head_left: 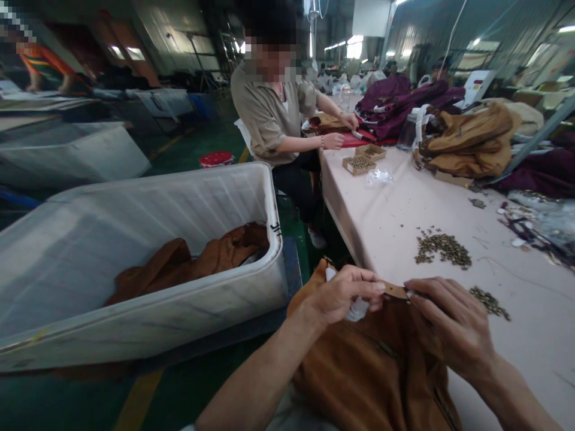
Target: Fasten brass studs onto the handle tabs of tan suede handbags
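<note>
While a co-worker [274, 102] sits at the same surface [530, 335], two bare hands hold a brown leather strap [395, 291].
Left fingers [375, 290] and right fingers [409, 292] pinch its ends, above a brown bag [359, 365]; small metal studs [444, 249] lie beside the right hand [458, 323].

The brown leather item [354, 365] under the hands runs past the bottom edge. The right hand's fingertips [409, 293] hide one end of the tan strap [394, 291]. The white plastic bin [224, 299] is cut at left. Pixelation covers the seated co-worker's face [272, 60].
</note>
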The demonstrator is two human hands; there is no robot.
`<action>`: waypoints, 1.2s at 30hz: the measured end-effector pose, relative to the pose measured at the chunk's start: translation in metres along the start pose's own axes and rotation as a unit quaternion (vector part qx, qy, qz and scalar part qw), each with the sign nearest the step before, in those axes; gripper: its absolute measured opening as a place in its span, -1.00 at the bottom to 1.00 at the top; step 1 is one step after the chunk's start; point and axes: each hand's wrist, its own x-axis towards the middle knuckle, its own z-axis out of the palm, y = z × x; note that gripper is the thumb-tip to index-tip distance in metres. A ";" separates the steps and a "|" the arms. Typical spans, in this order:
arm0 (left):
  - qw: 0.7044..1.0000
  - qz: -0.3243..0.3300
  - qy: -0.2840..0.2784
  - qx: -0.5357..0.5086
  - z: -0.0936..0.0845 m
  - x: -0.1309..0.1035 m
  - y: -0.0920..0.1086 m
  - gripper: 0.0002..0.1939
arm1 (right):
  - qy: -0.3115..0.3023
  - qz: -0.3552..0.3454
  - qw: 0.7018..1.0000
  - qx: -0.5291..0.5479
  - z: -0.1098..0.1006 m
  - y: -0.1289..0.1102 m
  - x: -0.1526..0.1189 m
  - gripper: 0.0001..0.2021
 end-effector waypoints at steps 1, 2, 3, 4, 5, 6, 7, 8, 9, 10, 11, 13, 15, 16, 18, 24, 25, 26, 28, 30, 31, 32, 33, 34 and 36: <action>1.000 -0.010 0.002 -0.021 0.001 0.001 -0.003 -0.61 | -0.001 0.008 1.000 -0.002 -0.001 0.000 -0.003 -0.75; 0.999 -0.023 0.004 -0.032 0.004 0.003 -0.006 -0.61 | -0.003 0.019 1.000 -0.003 -0.002 0.000 -0.007 -0.74; 0.999 -0.034 0.005 -0.040 0.007 0.006 -0.009 -0.62 | -0.005 0.032 0.999 0.002 -0.005 0.000 -0.011 -0.72; 0.998 -0.042 0.008 -0.048 0.011 0.009 -0.012 -0.63 | -0.008 0.050 0.999 0.014 -0.008 0.000 -0.015 -0.69; 0.997 -0.046 0.014 -0.059 0.014 0.012 -0.013 -0.65 | -0.013 0.072 0.997 0.034 -0.012 0.000 -0.020 -0.66; 0.996 -0.046 0.022 -0.072 0.018 0.015 -0.014 -0.68 | -0.020 0.101 0.993 0.061 -0.017 0.001 -0.025 -0.61; 0.995 -0.045 0.030 -0.086 0.021 0.017 -0.014 -0.69 | -0.017 0.135 0.987 0.089 -0.023 0.002 -0.032 -0.58; 0.993 -0.041 0.038 -0.100 0.024 0.019 -0.013 -0.71 | -0.007 0.174 0.978 0.114 -0.029 0.005 -0.039 -0.55; 0.992 -0.036 0.045 -0.111 0.027 0.020 -0.011 -0.71 | 0.013 0.218 0.967 0.132 -0.034 0.009 -0.048 -0.55; 0.991 -0.031 0.049 -0.120 0.029 0.021 -0.008 -0.72 | 0.039 0.265 0.953 0.140 -0.040 0.014 -0.059 -0.57; 0.990 -0.024 0.051 -0.126 0.030 0.020 -0.004 -0.73 | 0.069 0.312 0.938 0.132 -0.045 0.022 -0.072 -0.61; 0.990 -0.013 0.051 -0.131 0.030 0.018 0.007 -0.73 | 0.106 0.398 0.908 0.076 -0.054 0.043 -0.101 -0.69; 0.991 -0.004 0.045 -0.124 0.029 0.015 0.019 -0.73 | 0.088 0.461 0.883 -0.011 -0.061 0.067 -0.134 -0.70; 0.992 0.002 0.041 -0.117 0.029 0.014 0.026 -0.72 | 0.066 0.483 0.872 -0.043 -0.063 0.078 -0.149 -0.68; 0.995 0.011 0.035 -0.092 0.028 0.012 0.039 -0.71 | 0.024 0.516 0.853 -0.072 -0.068 0.098 -0.175 -0.61; 0.998 0.012 0.051 -0.038 0.034 0.013 0.074 -0.73 | -0.048 0.573 0.813 -0.093 -0.069 0.134 -0.216 -0.54; 0.998 0.011 0.051 -0.028 0.035 0.013 0.080 -0.73 | -0.050 0.579 0.809 -0.093 -0.068 0.138 -0.220 -0.54; 0.999 0.010 0.048 -0.015 0.036 0.013 0.087 -0.72 | -0.050 0.584 0.805 -0.091 -0.065 0.142 -0.224 -0.54; 0.999 0.010 0.041 0.016 0.037 0.011 0.102 -0.72 | -0.045 0.592 0.800 -0.086 -0.060 0.147 -0.235 -0.55; 0.998 0.006 0.031 0.053 0.040 0.008 0.120 -0.72 | -0.042 0.589 0.803 -0.080 -0.054 0.149 -0.250 -0.57; 0.997 0.004 0.028 0.075 0.042 0.006 0.130 -0.72 | -0.042 0.585 0.806 -0.079 -0.051 0.150 -0.258 -0.58; 0.995 0.003 0.026 0.099 0.045 0.003 0.139 -0.72 | -0.042 0.579 0.811 -0.076 -0.048 0.152 -0.266 -0.58; 0.992 0.002 0.022 0.123 0.048 -0.001 0.148 -0.72 | -0.041 0.572 0.816 -0.072 -0.046 0.154 -0.274 -0.59; 0.989 0.001 0.017 0.147 0.052 -0.004 0.156 -0.72 | -0.040 0.565 0.822 -0.067 -0.044 0.156 -0.281 -0.60; 0.982 -0.004 0.004 0.189 0.063 -0.012 0.171 -0.74 | -0.030 0.555 0.829 -0.058 -0.041 0.158 -0.285 -0.62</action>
